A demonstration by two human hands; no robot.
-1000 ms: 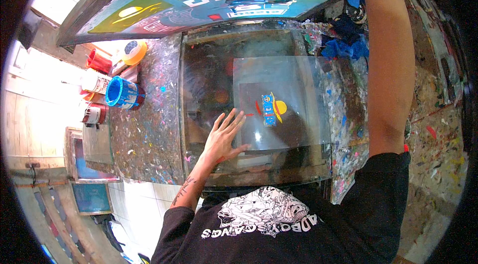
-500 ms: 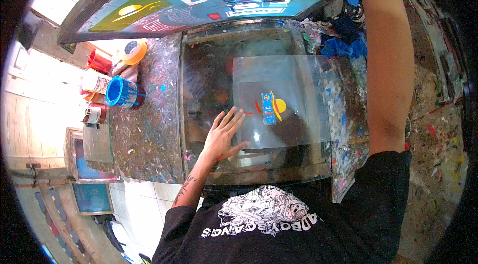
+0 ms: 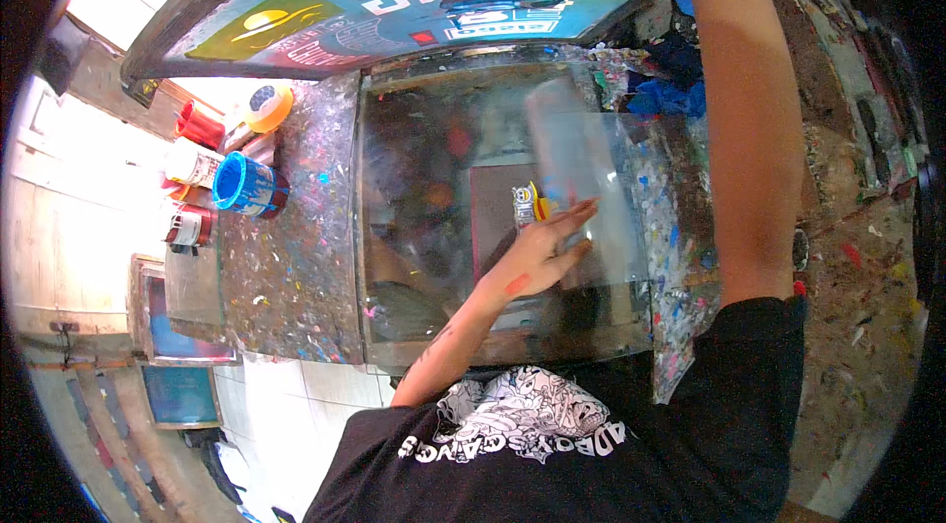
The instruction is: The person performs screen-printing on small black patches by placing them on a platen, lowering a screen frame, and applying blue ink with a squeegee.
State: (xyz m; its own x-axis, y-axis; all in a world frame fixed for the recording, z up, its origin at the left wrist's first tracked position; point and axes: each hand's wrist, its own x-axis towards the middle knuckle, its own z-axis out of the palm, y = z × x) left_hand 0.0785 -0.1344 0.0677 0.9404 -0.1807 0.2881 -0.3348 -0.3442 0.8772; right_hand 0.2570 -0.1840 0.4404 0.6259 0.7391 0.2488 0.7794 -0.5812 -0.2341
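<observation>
My left hand (image 3: 547, 252) reaches over a glass-like panel, its fingers stretched out toward the right against a clear sheet (image 3: 616, 168). The sheet's left part is lifted and smeared by motion. Whether the fingers pinch its edge is hard to see. Beside the hand, a dark grey rectangle (image 3: 493, 193) bears a small white and yellow printed figure (image 3: 527, 201), partly covered by the fingers and wrist. My right arm (image 3: 754, 139) extends up past the top edge, close to the raised printing screen (image 3: 394, 0); its hand is out of view.
Paint containers, including a blue-smeared tub (image 3: 244, 183) and a red cup (image 3: 200, 124), stand on the left of the paint-spattered table (image 3: 296, 277). Blue and dark cloths (image 3: 665, 94) lie at the back right. Small framed screens (image 3: 184, 393) rest at lower left.
My left hand has moved right from the sheet's left side. The clear sheet's left part has lifted and shifted right, uncovering more of the grey rectangle. The right arm has moved slightly left.
</observation>
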